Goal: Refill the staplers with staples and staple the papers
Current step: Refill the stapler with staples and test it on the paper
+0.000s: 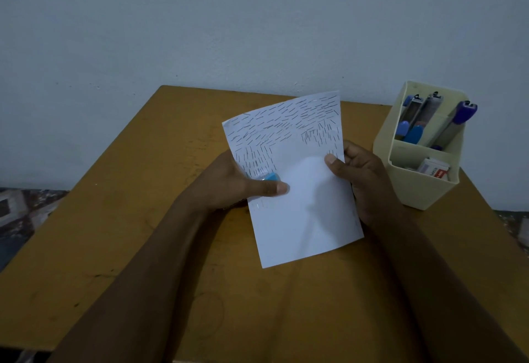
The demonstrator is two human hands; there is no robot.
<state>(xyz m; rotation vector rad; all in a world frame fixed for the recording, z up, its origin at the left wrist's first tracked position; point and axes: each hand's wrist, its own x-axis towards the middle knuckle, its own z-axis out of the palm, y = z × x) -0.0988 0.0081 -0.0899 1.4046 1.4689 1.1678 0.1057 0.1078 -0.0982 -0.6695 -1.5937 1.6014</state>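
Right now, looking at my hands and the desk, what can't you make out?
- Head view: the blue stapler is mostly hidden by the left hand and the paper; only its tip shows.
- Fingers of the right hand lie behind the paper.
- Staple boxes in the organizer: print too small to read.
- Staplers standing in it: lower ends hidden by its divider.

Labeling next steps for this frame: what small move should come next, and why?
Probably squeeze the left hand to fire the blue stapler. Its tip already sits over the left edge of the paper under the thumb, right beside the staples already driven in. The right hand pinches the opposite edge, steadying the sheet.
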